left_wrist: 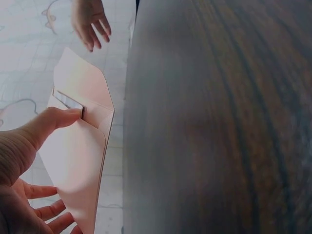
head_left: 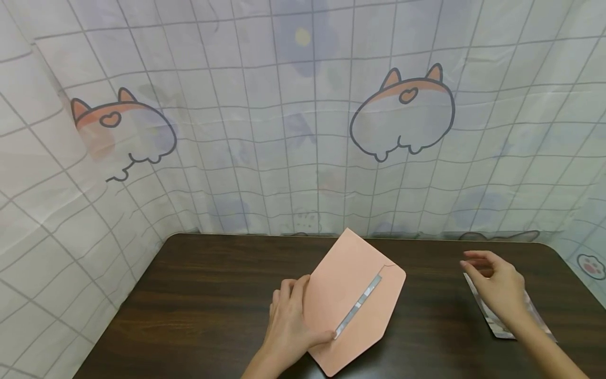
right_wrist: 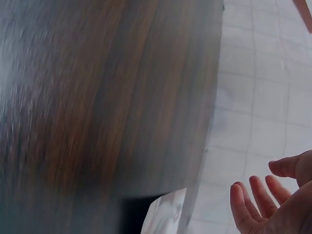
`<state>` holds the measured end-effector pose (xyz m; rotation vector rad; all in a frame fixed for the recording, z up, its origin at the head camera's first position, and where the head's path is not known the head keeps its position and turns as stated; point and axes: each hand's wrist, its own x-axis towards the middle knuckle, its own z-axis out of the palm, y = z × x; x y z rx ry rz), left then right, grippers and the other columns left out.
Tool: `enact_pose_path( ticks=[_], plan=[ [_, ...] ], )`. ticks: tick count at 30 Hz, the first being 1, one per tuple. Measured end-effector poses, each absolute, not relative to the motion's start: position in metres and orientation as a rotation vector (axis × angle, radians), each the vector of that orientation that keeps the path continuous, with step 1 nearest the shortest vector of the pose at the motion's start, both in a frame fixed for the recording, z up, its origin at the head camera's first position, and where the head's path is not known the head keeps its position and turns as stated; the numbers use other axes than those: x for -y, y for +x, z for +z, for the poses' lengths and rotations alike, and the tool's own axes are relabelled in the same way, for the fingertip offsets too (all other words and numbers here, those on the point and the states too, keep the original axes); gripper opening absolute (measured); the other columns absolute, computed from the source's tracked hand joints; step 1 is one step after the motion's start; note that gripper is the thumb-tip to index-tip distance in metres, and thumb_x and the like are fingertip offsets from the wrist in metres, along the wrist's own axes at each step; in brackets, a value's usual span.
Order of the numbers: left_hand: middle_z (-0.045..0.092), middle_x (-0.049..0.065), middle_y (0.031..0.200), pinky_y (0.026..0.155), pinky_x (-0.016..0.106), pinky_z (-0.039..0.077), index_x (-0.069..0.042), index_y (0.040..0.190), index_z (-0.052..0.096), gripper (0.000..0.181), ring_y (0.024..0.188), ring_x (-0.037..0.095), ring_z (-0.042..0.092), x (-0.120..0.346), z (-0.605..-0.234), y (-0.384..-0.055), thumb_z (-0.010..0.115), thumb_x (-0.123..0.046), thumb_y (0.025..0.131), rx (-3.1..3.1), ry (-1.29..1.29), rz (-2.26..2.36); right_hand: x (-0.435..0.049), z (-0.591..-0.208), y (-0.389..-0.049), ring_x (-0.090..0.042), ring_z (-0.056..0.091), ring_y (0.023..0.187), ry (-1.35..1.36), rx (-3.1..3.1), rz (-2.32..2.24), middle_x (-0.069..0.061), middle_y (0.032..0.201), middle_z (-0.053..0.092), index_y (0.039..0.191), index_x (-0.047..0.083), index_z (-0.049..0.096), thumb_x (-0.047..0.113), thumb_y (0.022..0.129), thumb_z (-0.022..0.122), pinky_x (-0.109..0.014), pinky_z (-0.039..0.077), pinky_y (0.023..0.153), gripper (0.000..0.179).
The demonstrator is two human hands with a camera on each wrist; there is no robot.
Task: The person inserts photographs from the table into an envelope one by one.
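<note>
My left hand (head_left: 289, 329) holds a pale pink paper envelope (head_left: 341, 273) tilted above the table, thumb on its front and the other fingers at its left side and behind. The envelope's pointed flap is unfolded. A grey-and-white strip of a flat insert (head_left: 358, 305) shows in its mouth; the left wrist view has my thumb (left_wrist: 68, 115) at this insert's edge. To the right, my right hand (head_left: 502, 289) hovers with loosely bent fingers and nothing in them. Under it lies a flat, pale printed card or pack (head_left: 497, 326), partly hidden by the hand and forearm.
The dark wood-grain table (head_left: 199, 295) has rounded back corners. Behind and beside it hangs a white grid-patterned cloth (head_left: 265, 158) with cartoon animal prints. A dark cord (head_left: 516, 235) runs along the table's back edge at the right.
</note>
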<state>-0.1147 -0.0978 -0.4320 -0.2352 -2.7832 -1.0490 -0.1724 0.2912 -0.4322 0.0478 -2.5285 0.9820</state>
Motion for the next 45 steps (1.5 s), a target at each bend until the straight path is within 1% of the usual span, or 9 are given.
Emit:
enact_pose_path(
  ticks=[18, 23, 26, 31, 33, 36, 39, 41, 45],
  plan=[
    [0.051, 0.012, 0.127, 0.091, 0.048, 0.040, -0.003, 0.146, 0.053, 0.107, 0.105, 0.027, 0.044, 0.098, -0.432, -0.114, 0.104, -0.031, 0.057, 2.799, -0.202, -1.028, -0.339, -0.444, -0.184, 0.026, 0.040, 0.069, -0.026, 2.634, 0.837, -0.033, 0.105, 0.074, 0.119, -0.010, 0.067, 0.009, 0.101, 0.066, -0.024, 0.036, 0.060, 0.027],
    [0.051, 0.012, 0.127, 0.092, 0.048, 0.040, -0.004, 0.146, 0.053, 0.107, 0.105, 0.027, 0.044, 0.099, -0.432, -0.114, 0.104, -0.031, 0.056, 2.797, -0.201, -1.026, -0.348, -0.445, -0.188, 0.017, 0.049, 0.068, -0.039, 2.652, 0.808, -0.033, 0.105, 0.073, 0.119, -0.011, 0.067, 0.011, 0.101, 0.066, -0.026, 0.035, 0.064, 0.028],
    [0.051, 0.012, 0.128, 0.092, 0.047, 0.040, -0.004, 0.147, 0.053, 0.107, 0.105, 0.027, 0.044, 0.099, -0.432, -0.114, 0.104, -0.030, 0.056, 2.800, -0.194, -1.031, -0.354, -0.446, -0.190, 0.016, 0.049, 0.067, -0.046, 2.656, 0.796, -0.033, 0.103, 0.073, 0.118, -0.011, 0.067, 0.011, 0.100, 0.065, -0.029, 0.036, 0.066, 0.028],
    [0.051, 0.012, 0.128, 0.091, 0.047, 0.040, -0.004, 0.147, 0.053, 0.107, 0.105, 0.027, 0.044, 0.099, -0.432, -0.114, 0.104, -0.031, 0.057, 2.801, -0.198, -1.031, -0.363, -0.447, -0.192, 0.023, 0.039, 0.068, -0.062, 2.671, 0.792, -0.034, 0.102, 0.073, 0.117, -0.013, 0.066, 0.011, 0.100, 0.064, -0.039, 0.038, 0.070, 0.029],
    [0.051, 0.013, 0.128, 0.091, 0.048, 0.040, -0.003, 0.147, 0.053, 0.107, 0.105, 0.028, 0.044, 0.100, -0.432, -0.114, 0.104, -0.031, 0.057, 2.802, -0.203, -1.032, -0.367, -0.448, -0.193, 0.014, 0.049, 0.068, -0.076, 2.684, 0.785, -0.035, 0.103, 0.073, 0.118, -0.013, 0.065, 0.011, 0.100, 0.064, -0.043, 0.037, 0.071, 0.030],
    [0.051, 0.013, 0.127, 0.092, 0.049, 0.040, -0.003, 0.146, 0.053, 0.107, 0.106, 0.028, 0.044, 0.100, -0.432, -0.115, 0.104, -0.032, 0.057, 2.806, -0.203, -1.031, -0.370, -0.448, -0.194, -0.012, 0.065, 0.069, -0.097, 2.699, 0.774, -0.036, 0.104, 0.072, 0.118, -0.014, 0.065, 0.011, 0.100, 0.063, -0.046, 0.037, 0.072, 0.031],
    [0.051, 0.013, 0.127, 0.092, 0.049, 0.040, -0.003, 0.146, 0.053, 0.107, 0.105, 0.028, 0.044, 0.100, -0.432, -0.115, 0.104, -0.032, 0.057, 2.814, -0.199, -1.025, -0.374, -0.449, -0.194, -0.030, 0.068, 0.074, -0.121, 2.711, 0.775, -0.037, 0.105, 0.071, 0.118, -0.014, 0.064, 0.012, 0.101, 0.062, -0.048, 0.037, 0.074, 0.032],
    [0.051, 0.013, 0.127, 0.092, 0.049, 0.040, -0.004, 0.147, 0.053, 0.107, 0.106, 0.028, 0.044, 0.100, -0.432, -0.115, 0.104, -0.032, 0.057, 2.817, -0.196, -1.023, -0.376, -0.451, -0.193, -0.033, 0.068, 0.075, -0.140, 2.720, 0.783, -0.037, 0.107, 0.070, 0.119, -0.015, 0.064, 0.013, 0.102, 0.061, -0.050, 0.037, 0.075, 0.033],
    [0.051, 0.013, 0.127, 0.093, 0.050, 0.041, -0.004, 0.146, 0.053, 0.107, 0.107, 0.029, 0.044, 0.099, -0.432, -0.115, 0.104, -0.032, 0.057, 2.820, -0.196, -1.020, -0.381, -0.454, -0.193, -0.057, 0.065, 0.094, -0.178, 2.725, 0.789, -0.040, 0.112, 0.068, 0.121, -0.015, 0.062, 0.013, 0.102, 0.060, -0.053, 0.036, 0.078, 0.034]
  ],
)
